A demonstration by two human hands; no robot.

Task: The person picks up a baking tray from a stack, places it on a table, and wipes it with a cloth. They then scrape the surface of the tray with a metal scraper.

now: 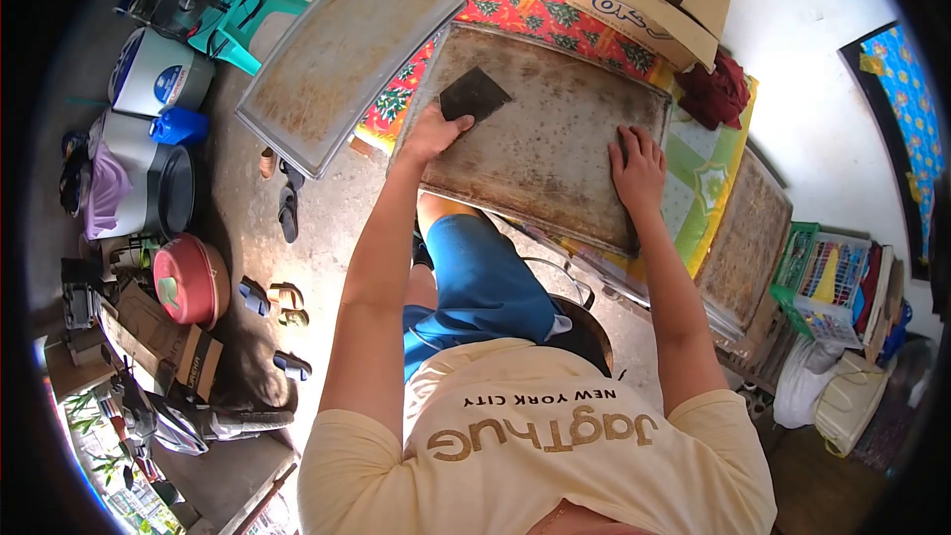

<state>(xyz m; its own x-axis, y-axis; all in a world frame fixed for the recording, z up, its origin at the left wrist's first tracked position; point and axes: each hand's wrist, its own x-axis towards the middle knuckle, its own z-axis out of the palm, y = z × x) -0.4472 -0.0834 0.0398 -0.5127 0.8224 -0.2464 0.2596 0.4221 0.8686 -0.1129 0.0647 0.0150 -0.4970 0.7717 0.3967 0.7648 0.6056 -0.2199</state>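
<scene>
A metal baking tray [540, 124] with brown and dark stains lies in front of me on a cloth-covered table. My left hand [436, 131] is closed on a thin dark rectangular piece [475, 94], its thumb on top, over the tray's left part. Whether this piece is sandpaper or a scraper blade, I cannot tell. At the tray's right edge my right hand [639, 166] rests with fingers spread, holding nothing. Left of this tray, a second stained tray [352, 54] lies tilted, overlapping the table's corner.
Cardboard boxes [649, 5] and a dark red cloth [715, 91] sit on the table's far side. Another rusty tray [745, 228] lies to the right, beside plastic baskets [827, 282]. A green chair [238, 0], red basin [183, 279] and slippers [287, 297] are at left.
</scene>
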